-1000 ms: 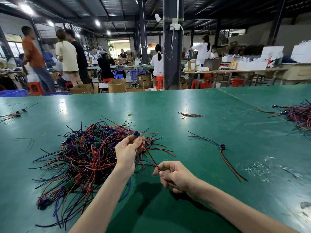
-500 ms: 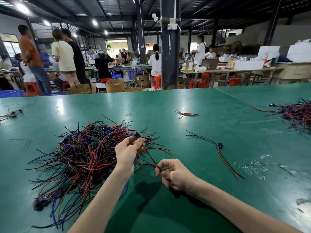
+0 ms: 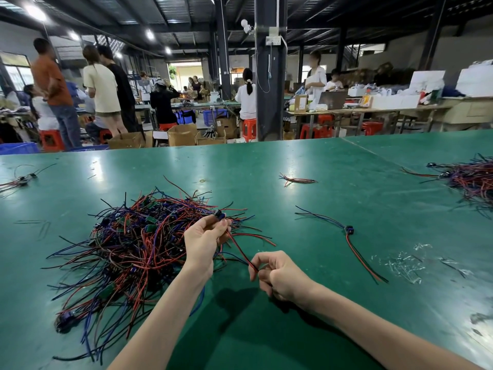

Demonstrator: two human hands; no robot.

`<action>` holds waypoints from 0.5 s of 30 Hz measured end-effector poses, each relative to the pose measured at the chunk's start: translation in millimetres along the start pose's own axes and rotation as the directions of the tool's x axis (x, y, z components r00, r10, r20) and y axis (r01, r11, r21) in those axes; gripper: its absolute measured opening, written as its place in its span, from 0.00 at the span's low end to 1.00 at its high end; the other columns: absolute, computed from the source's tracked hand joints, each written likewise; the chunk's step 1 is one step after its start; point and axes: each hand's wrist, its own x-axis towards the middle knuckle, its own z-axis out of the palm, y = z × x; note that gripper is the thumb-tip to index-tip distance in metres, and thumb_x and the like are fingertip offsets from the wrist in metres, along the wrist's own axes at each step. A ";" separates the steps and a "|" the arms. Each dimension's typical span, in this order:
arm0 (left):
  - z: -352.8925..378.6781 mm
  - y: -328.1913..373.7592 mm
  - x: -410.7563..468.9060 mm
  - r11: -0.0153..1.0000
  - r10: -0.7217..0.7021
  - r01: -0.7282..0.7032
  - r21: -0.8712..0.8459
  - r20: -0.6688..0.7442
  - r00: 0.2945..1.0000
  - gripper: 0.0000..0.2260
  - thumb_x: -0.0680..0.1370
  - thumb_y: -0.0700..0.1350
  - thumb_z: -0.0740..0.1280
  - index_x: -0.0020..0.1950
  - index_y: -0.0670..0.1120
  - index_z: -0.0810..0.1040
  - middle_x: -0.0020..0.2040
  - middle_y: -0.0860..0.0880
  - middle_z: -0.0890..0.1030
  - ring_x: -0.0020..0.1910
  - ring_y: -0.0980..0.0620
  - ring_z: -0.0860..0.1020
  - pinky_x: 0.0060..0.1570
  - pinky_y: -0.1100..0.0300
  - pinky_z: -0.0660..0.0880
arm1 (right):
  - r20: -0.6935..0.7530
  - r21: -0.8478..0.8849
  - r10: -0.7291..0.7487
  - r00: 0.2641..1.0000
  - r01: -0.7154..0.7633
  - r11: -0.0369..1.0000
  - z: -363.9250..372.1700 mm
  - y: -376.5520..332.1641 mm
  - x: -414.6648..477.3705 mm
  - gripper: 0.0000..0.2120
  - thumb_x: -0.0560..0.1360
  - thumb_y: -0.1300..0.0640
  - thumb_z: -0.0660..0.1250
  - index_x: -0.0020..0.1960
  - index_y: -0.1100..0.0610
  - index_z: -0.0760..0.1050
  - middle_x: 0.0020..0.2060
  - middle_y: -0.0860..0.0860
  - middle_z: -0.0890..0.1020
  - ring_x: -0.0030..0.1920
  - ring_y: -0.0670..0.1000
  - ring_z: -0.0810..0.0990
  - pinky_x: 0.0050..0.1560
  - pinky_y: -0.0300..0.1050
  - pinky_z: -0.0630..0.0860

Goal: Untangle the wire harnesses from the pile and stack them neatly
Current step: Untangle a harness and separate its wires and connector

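A tangled pile of red, blue and black wire harnesses [image 3: 128, 247] lies on the green table [image 3: 333, 198] at the left. My left hand [image 3: 204, 241] pinches the blue connector of one harness [image 3: 241, 249] at the pile's right edge. My right hand [image 3: 277, 275] pinches the red and black wires of that same harness near their free ends, below and to the right. A single separated harness [image 3: 349, 231] lies flat on the table to the right of my hands.
A second heap of harnesses [image 3: 472, 180] sits at the right edge. A small wire bundle [image 3: 296, 180] lies further back, loose wires [image 3: 18, 180] at the far left, plastic scraps [image 3: 405, 263] at the right. People work at benches beyond the table.
Both hands keep their hold on the same harness and have barely moved. The view has shifted slightly.
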 end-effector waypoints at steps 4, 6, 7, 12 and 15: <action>0.1 2.0 -0.9 1.000 0.014 -0.014 0.006 -0.011 1.000 0.06 0.75 0.31 0.66 0.46 0.40 0.79 0.38 0.47 0.83 0.33 0.57 0.79 0.33 0.68 0.76 | 0.042 0.013 0.030 0.999 -0.031 0.999 -2.6 -4.2 -0.9 0.18 0.74 0.73 0.50 0.39 0.57 0.73 0.18 0.50 0.71 0.15 0.44 0.59 0.19 0.31 0.55; -0.9 2.3 -1.2 1.000 0.026 -0.026 0.003 -0.019 0.999 0.06 0.75 0.31 0.66 0.45 0.41 0.79 0.37 0.47 0.83 0.33 0.57 0.80 0.33 0.68 0.76 | 0.087 0.047 0.074 0.993 -0.078 0.996 -5.9 -6.3 -0.4 0.16 0.76 0.72 0.51 0.41 0.57 0.73 0.20 0.52 0.73 0.15 0.45 0.58 0.19 0.31 0.53; -1.2 2.2 -1.5 1.000 0.030 -0.030 0.002 -0.020 0.999 0.06 0.75 0.32 0.66 0.45 0.41 0.79 0.37 0.48 0.83 0.33 0.57 0.80 0.33 0.68 0.76 | 0.111 0.069 0.093 0.989 -0.101 0.992 -8.0 -7.0 0.0 0.15 0.76 0.71 0.52 0.42 0.57 0.73 0.21 0.53 0.74 0.16 0.44 0.57 0.19 0.31 0.53; -0.9 -1.5 -3.1 1.000 0.010 -0.010 0.017 0.004 1.000 0.05 0.75 0.32 0.67 0.47 0.40 0.79 0.36 0.48 0.83 0.33 0.58 0.80 0.33 0.68 0.77 | 0.254 0.067 0.107 0.961 -0.128 0.990 -17.8 -9.4 -2.3 0.10 0.75 0.69 0.57 0.47 0.57 0.73 0.27 0.54 0.80 0.16 0.46 0.57 0.19 0.32 0.53; 0.6 -5.0 -5.3 1.000 -0.021 0.020 0.021 0.030 0.999 0.05 0.75 0.31 0.67 0.47 0.39 0.79 0.36 0.48 0.84 0.32 0.57 0.80 0.32 0.67 0.77 | 0.382 0.090 0.099 0.919 -0.143 0.986 -25.4 -12.0 -5.4 0.06 0.74 0.62 0.61 0.50 0.58 0.73 0.34 0.56 0.84 0.15 0.45 0.58 0.17 0.33 0.54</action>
